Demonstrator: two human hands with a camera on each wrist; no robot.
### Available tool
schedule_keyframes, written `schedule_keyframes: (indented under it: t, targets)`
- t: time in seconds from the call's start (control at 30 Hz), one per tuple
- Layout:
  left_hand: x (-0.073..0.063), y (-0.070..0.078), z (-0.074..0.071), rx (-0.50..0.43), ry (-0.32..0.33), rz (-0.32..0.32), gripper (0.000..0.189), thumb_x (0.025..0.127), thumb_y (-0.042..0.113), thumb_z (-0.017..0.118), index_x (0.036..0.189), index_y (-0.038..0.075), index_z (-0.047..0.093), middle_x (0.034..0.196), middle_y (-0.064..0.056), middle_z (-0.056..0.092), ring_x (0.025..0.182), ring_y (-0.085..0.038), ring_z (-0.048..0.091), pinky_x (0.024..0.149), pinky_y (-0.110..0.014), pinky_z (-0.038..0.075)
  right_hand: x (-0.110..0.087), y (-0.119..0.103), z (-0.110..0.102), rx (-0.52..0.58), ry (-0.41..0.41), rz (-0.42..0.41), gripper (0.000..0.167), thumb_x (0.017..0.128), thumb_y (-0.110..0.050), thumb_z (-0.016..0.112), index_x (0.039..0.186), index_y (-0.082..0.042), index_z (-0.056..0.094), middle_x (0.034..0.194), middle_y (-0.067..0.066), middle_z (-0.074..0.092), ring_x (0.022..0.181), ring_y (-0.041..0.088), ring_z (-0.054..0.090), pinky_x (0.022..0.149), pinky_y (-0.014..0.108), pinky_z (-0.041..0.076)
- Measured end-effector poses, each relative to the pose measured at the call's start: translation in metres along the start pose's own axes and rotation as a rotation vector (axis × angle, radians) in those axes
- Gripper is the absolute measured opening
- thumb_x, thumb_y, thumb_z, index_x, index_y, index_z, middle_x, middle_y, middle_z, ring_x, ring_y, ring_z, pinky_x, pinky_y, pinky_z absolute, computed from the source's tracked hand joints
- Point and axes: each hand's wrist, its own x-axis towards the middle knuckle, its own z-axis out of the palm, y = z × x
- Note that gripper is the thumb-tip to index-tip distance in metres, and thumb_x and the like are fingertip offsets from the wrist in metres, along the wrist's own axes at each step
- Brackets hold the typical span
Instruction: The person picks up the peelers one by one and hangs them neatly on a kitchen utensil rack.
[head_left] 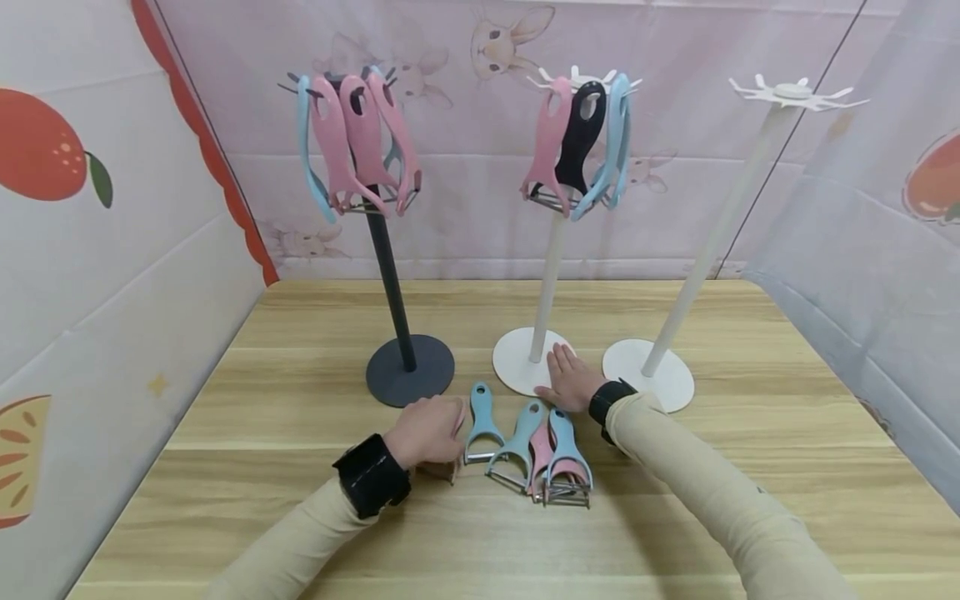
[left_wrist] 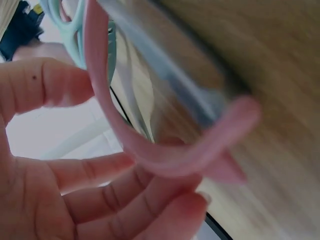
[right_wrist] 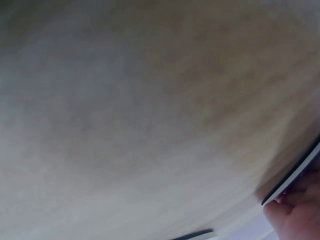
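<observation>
My left hand point(head_left: 429, 432) pinches a pink peeler point(left_wrist: 145, 150) between thumb and fingers, its metal blade turned toward the table; in the head view the hand hides most of it. Just right of that hand lies a light blue peeler point(head_left: 482, 421). Beside it is a small pile with another light blue peeler point(head_left: 525, 433), a front blue one point(head_left: 564, 437) and pink ones point(head_left: 540, 450) partly covered. My right hand point(head_left: 572, 379) rests with extended fingers on the round base of the middle white stand point(head_left: 513, 358).
A black stand point(head_left: 390, 283) at left carries pink and blue peelers point(head_left: 365, 133) on its hooks. Pink, black and blue peelers point(head_left: 581, 133) hang from the middle stand. Another white stand point(head_left: 705, 258) at right has bare hooks. A printed cloth point(head_left: 480, 217) hangs behind the wooden table point(head_left: 300, 517).
</observation>
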Motion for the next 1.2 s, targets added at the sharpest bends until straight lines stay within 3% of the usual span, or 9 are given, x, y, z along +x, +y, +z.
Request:
schedule_keyframes:
  t: [0.2, 0.47, 0.57, 0.73, 0.93, 1.2]
  targets:
    - [0.001, 0.000, 0.005, 0.046, 0.069, 0.019, 0.030, 0.072, 0.012, 0.070, 0.063, 0.013, 0.042, 0.057, 0.005, 0.032, 0.052, -0.014, 0.038, 0.047, -0.026, 0.029, -0.005, -0.005, -0.005, -0.003, -0.011, 0.006, 0.073, 0.100, -0.040, 0.034, 0.141, 0.017, 0.013, 0.147, 0.035, 0.006, 0.137, 0.043, 0.005, 0.111, 0.046, 0.012]
    - [0.002, 0.000, 0.000, 0.042, 0.073, -0.017, 0.025, 0.074, 0.011, 0.070, 0.067, 0.011, 0.046, 0.057, 0.003, 0.036, 0.052, -0.014, 0.041, 0.047, -0.025, 0.033, -0.007, -0.007, -0.008, -0.017, -0.015, 0.006, 0.072, 0.100, -0.038, 0.035, 0.140, 0.018, 0.013, 0.146, 0.036, 0.007, 0.137, 0.044, 0.005, 0.111, 0.046, 0.011]
    - [0.003, 0.000, -0.003, 0.005, 0.102, -0.026, 0.015, 0.075, 0.010, 0.069, 0.080, 0.007, 0.055, 0.059, 0.000, 0.043, 0.052, -0.014, 0.045, 0.047, -0.025, 0.037, -0.006, -0.005, -0.006, -0.018, -0.010, 0.000, 0.073, 0.100, -0.039, 0.034, 0.140, 0.018, 0.013, 0.146, 0.036, 0.007, 0.137, 0.044, 0.005, 0.111, 0.046, 0.011]
    - [0.003, 0.003, -0.009, -0.084, 0.194, 0.013, 0.035, 0.076, 0.007, 0.065, 0.109, 0.000, 0.057, 0.060, -0.001, 0.047, 0.050, -0.013, 0.047, 0.045, -0.024, 0.039, -0.004, -0.003, -0.004, -0.020, 0.004, -0.007, 0.073, 0.100, -0.040, 0.034, 0.140, 0.018, 0.014, 0.146, 0.036, 0.008, 0.137, 0.044, 0.007, 0.111, 0.047, 0.013]
    - [0.005, 0.009, -0.019, -0.206, 0.352, 0.028, 0.040, 0.077, 0.008, 0.065, 0.115, -0.001, 0.057, 0.060, 0.000, 0.051, 0.047, -0.011, 0.047, 0.044, -0.023, 0.038, -0.003, -0.002, -0.003, -0.016, 0.001, -0.007, 0.074, 0.100, -0.041, 0.035, 0.140, 0.018, 0.015, 0.146, 0.036, 0.008, 0.137, 0.044, 0.007, 0.110, 0.047, 0.013]
    - [0.015, 0.013, -0.043, -0.374, 0.747, 0.190, 0.032, 0.079, 0.003, 0.064, 0.110, -0.006, 0.061, 0.078, -0.011, 0.069, 0.062, -0.015, 0.063, 0.056, -0.027, 0.051, 0.001, 0.002, 0.001, -0.032, 0.001, -0.003, 0.075, 0.099, -0.043, 0.035, 0.141, 0.016, 0.014, 0.147, 0.035, 0.009, 0.137, 0.044, 0.007, 0.110, 0.046, 0.014]
